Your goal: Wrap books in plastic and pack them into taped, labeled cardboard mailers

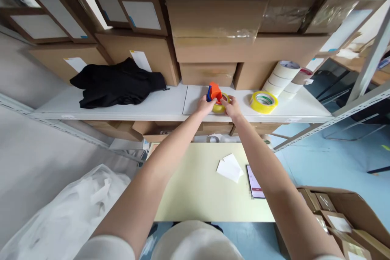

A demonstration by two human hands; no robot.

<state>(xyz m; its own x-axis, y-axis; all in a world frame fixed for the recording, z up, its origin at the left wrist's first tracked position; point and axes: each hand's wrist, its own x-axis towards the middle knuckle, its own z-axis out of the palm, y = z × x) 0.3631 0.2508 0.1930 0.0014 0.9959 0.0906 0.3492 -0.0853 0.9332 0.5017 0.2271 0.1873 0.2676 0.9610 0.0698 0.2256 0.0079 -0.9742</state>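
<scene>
Both arms reach forward to the shelf. A red-orange tape dispenser (pixel 215 90) with a blue part is there, with a yellow roll of packing tape (pixel 218 108) on it or right against it. My left hand (pixel 206 105) is closed on the dispenser's left side. On the other side, my right hand (pixel 232 107) grips the edge of the yellow roll, thumb toward its middle. The undersides of both are hidden, so I cannot tell whether they rest on the shelf. Another yellow tape roll (pixel 263 102) lies on the shelf to the right.
White tape rolls (pixel 280 75) are stacked at the shelf's right, and black cloth (pixel 118 83) lies at its left. Cardboard boxes (pixel 213 48) line the back. Below, a table (pixel 189 187) bears white papers (pixel 230 168) and a phone (pixel 255 183). An open carton (pixel 350 211) stands lower right.
</scene>
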